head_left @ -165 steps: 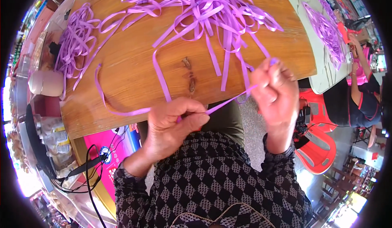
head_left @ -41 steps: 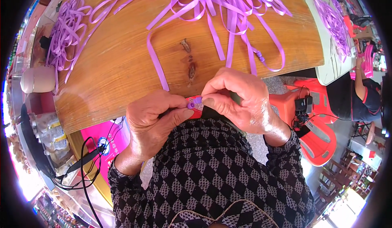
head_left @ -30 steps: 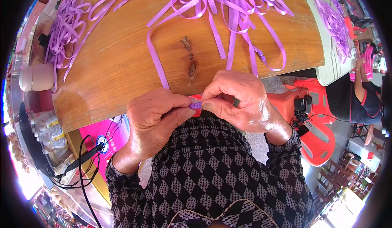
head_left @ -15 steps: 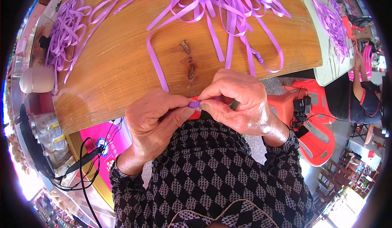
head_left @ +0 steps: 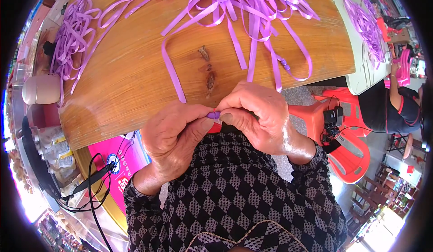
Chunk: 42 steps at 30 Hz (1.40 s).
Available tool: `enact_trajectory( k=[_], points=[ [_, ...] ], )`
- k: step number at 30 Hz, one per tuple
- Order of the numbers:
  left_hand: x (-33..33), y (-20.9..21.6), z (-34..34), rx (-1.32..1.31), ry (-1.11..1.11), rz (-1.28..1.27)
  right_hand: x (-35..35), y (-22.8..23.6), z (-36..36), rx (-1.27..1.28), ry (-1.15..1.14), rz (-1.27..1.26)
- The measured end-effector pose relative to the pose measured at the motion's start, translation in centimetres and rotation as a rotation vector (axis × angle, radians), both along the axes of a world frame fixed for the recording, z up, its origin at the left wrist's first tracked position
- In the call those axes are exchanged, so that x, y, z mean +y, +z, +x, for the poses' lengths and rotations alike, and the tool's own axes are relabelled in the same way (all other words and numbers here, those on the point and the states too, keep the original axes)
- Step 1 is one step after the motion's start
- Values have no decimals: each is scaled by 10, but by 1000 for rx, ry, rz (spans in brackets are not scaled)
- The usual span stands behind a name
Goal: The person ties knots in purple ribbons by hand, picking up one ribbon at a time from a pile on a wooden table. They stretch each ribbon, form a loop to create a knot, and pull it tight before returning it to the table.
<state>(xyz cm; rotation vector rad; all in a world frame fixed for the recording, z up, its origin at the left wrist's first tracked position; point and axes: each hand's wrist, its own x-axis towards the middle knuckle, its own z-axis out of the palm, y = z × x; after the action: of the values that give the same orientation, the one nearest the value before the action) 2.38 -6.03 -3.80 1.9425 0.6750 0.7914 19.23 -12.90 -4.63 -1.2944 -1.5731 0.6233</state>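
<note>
A small purple plastic clasp (head_left: 214, 115) is pinched between my two hands, over my lap just off the table's near edge. My left hand (head_left: 173, 132) grips its left end between thumb and forefinger. At the other end, the thumb and forefinger of my right hand (head_left: 257, 116) are closed on it; my fingers hide most of the piece. Beyond them a heap of purple ribbons (head_left: 252, 8) spreads over the wooden table (head_left: 131, 80). One of these ribbons bears a similar purple clasp (head_left: 284, 64).
More purple ribbon (head_left: 74, 40) is bunched at the left, above a whitish rounded object (head_left: 40, 89). A white table (head_left: 365, 78) with another ribbon pile stands right, near another person (head_left: 401, 110). Red plastic stools (head_left: 349, 162) and black cables (head_left: 92, 193) flank me.
My right hand has shifted slightly left and down, its fingers drawing closer together on the clasp. My left hand has barely moved. The ribbons on the table lie much as before.
</note>
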Motion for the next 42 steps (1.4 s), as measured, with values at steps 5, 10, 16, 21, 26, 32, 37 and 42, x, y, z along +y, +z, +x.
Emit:
enact_trajectory(
  k=[5,10,16,21,26,32,37,42],
  points=[
    [-8,-10,4,-65,104,64,-7,-1,-12,117,-101,-86],
    [-11,-12,4,-98,146,49,-7,2,-15,122,-126,-59],
    [-14,-15,6,-128,175,65,-7,-4,-18,158,-148,9],
    [-15,-12,7,-129,124,180,-7,-7,-22,162,-178,48],
    [-16,-13,8,-148,127,286,-4,-11,-25,247,-167,134],
    [-13,-10,8,-34,118,518,-2,-9,-22,124,-180,188],
    [-3,-12,1,1,-15,640,-3,-8,-15,80,-103,154],
    [0,-12,3,70,-16,612,0,-5,-11,76,-56,17]
  ],
)
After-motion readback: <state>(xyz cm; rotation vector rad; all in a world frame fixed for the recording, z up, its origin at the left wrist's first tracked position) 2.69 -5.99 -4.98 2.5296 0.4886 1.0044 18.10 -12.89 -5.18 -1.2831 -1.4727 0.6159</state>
